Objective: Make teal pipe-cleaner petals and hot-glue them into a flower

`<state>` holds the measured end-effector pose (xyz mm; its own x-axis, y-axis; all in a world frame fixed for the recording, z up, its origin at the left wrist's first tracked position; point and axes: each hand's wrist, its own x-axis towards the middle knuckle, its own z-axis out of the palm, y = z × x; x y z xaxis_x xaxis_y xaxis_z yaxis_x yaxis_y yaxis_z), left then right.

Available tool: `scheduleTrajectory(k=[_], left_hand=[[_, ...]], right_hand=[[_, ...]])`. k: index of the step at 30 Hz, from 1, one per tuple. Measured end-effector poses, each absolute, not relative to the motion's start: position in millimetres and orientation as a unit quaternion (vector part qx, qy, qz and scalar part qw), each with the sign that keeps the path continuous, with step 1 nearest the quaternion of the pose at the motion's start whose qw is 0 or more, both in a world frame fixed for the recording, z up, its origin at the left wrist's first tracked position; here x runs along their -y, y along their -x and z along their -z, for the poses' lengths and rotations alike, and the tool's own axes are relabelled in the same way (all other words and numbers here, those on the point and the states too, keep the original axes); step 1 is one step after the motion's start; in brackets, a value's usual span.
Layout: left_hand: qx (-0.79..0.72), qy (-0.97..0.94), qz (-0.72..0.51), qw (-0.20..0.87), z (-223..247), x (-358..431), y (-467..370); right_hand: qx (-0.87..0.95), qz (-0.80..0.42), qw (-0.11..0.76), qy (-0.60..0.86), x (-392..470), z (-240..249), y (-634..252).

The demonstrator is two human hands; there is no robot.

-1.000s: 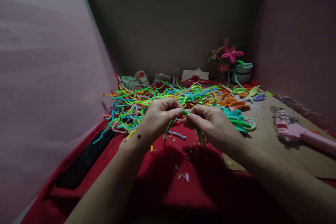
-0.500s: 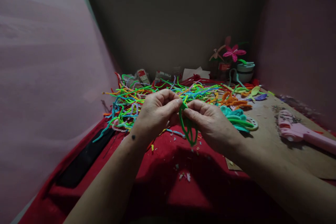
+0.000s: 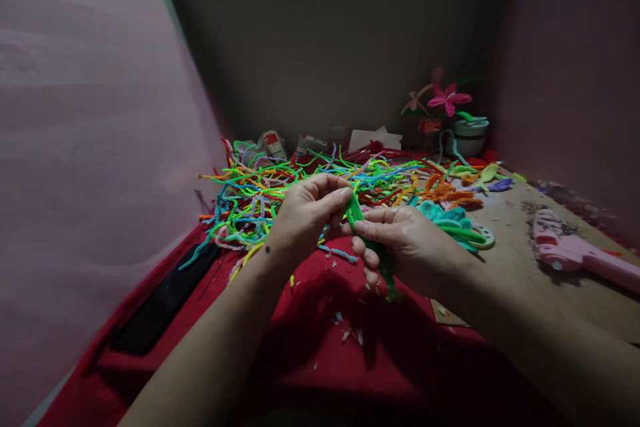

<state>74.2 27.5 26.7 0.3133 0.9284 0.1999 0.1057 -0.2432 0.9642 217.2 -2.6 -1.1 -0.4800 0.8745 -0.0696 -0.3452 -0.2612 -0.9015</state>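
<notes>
Between my hands is a bent green pipe cleaner (image 3: 355,211), its strands lying side by side. My left hand (image 3: 313,210) pinches its upper end between thumb and fingertips. Lower down, my right hand (image 3: 400,235) has thumb and fingers closed on the same piece, and the lower end hangs out beneath the palm. My right fingers hide part of its middle. Behind both hands lies a tangled heap of colourful pipe cleaners (image 3: 250,190).
To the right, a pink glue gun (image 3: 565,250) rests on a brown board (image 3: 505,280). A teal pipe-cleaner flower (image 3: 445,215) lies beside my right wrist. A black flat object (image 3: 163,303) is on the red cloth (image 3: 300,347) at left. Pots with flowers (image 3: 470,137) stand at the back.
My right hand has slid down the green pipe cleaner and wrapped its fingers around it. The loops that hung open are now drawn together and slanted to the right.
</notes>
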Motion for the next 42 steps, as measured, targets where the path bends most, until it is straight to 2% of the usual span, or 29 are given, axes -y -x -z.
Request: scheduleTrajectory(k=[2, 5, 7, 11, 13, 15, 19, 21, 29, 32, 36, 42], left_hand=[[-0.368, -0.617, -0.388, 0.577, -25, -31, -74], [-0.371, -0.605, -0.385, 0.59, -20, -33, -77], [-0.405, -0.628, -0.418, 0.517, -16, -32, -81], [-0.473, -0.708, -0.482, 0.206, -12, -28, -87], [-0.485, -0.719, -0.48, 0.136, -12, -29, -87], [-0.487, -0.709, -0.463, 0.212, -12, -31, -85], [-0.423, -0.639, -0.378, 0.52, -10, -36, -81], [-0.398, -0.626, -0.349, 0.573, -9, -36, -81], [-0.447, -0.635, -0.451, 0.44, -9, -34, -86], [-0.427, -0.614, -0.429, 0.506, -9, -37, -83], [-0.386, -0.598, -0.334, 0.618, -6, -39, -81], [-0.417, -0.602, -0.396, 0.554, 0, -44, -79]], right_hand=[[0.446, -0.734, 0.416, 0.299, 2, 1, -219], [0.449, -0.724, 0.422, 0.309, 1, 3, -220], [0.446, -0.716, 0.423, 0.333, 1, 6, -218], [0.436, -0.707, 0.428, 0.355, 4, 9, -212], [0.433, -0.707, 0.433, 0.353, 6, 10, -210], [0.43, -0.708, 0.431, 0.357, 6, 9, -211], [0.429, -0.701, 0.43, 0.373, 3, 8, -214], [0.432, -0.699, 0.435, 0.368, 1, 9, -215], [0.406, -0.717, 0.419, 0.381, 5, 13, -210], [0.408, -0.721, 0.42, 0.37, 4, 12, -214], [0.418, -0.731, 0.419, 0.339, -1, 14, -219], [0.393, -0.748, 0.412, 0.342, -2, 16, -219]])
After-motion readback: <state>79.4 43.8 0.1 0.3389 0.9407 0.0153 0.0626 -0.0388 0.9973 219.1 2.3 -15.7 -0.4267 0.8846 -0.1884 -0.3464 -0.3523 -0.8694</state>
